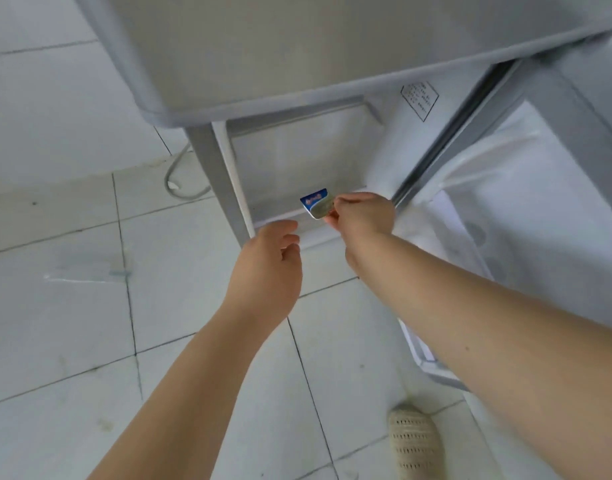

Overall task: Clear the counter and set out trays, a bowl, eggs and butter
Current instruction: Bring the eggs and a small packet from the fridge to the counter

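A small butter packet [317, 203], blue on top with a silvery foil side, is pinched in my right hand [363, 213] in front of the open lower compartment of a white fridge [297, 161]. My left hand [268, 268] hovers just below and left of the packet, fingers curled and apart, holding nothing. The compartment behind the packet looks bare. No trays, bowl or eggs are in view.
The fridge's lower door [526, 209] stands open to the right, with moulded shelves inside it. The closed upper door [297, 46] fills the top of the view. A cable [180, 181] loops on the white tiled floor at the left. My slippered foot [415, 441] is at the bottom.
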